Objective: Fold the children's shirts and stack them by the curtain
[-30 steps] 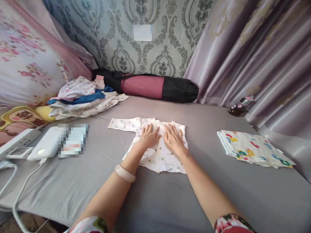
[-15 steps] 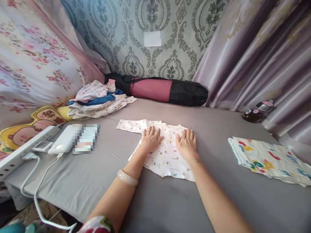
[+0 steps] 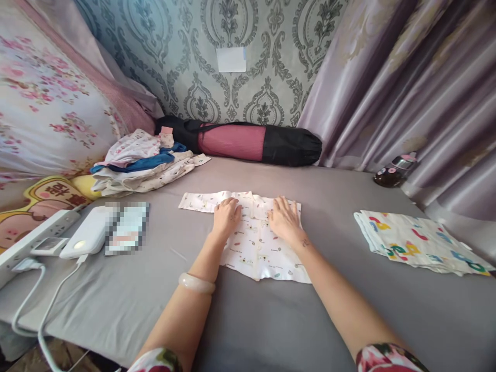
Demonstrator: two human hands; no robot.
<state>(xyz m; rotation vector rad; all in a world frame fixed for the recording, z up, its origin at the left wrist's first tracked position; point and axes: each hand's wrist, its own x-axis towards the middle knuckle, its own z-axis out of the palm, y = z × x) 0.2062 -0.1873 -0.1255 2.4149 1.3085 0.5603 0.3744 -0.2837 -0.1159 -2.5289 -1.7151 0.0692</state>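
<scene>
We work from left to right across a small long-sleeved shirt of thin white cloth with scattered prints [image 3: 240,253], spread on a smooth grey fabric sheet [image 3: 329,320]. The straight sleeve [image 3: 197,201] points out to the left; we should draw it level with the shoulder. Our left hand [image 3: 227,219] rests palm down on the upper left front, fingers together and bent; we cannot tell whether the fingertips pinch any cloth. Our right hand [image 3: 285,219] lies palm down on the upper right front, fingers spread and grasping nothing visible. An edge of cloth crosses the front between the hands; we judge it to be the other sleeve, turned inward. For a flat result, we should press evenly, stroke outward from the centre seam [image 3: 256,258] and avoid dragging the lower hem askew.

Writing, left to right: a yellow-and-pink cartoon-shaped cushion [image 3: 42,204] carries dark characters that we cannot read with certainty. On the long white plastic power strip [image 3: 58,223] and the rounded white plastic power bank [image 3: 87,238] we find no legible brand. A flat pale-blue rectangular item [image 3: 127,227] is pixelated. The shirt bears lines of print too small to read. The folded white cloth with multicoloured figures [image 3: 418,245] shows letter-like or number-like shapes, none of which we can confirm
</scene>
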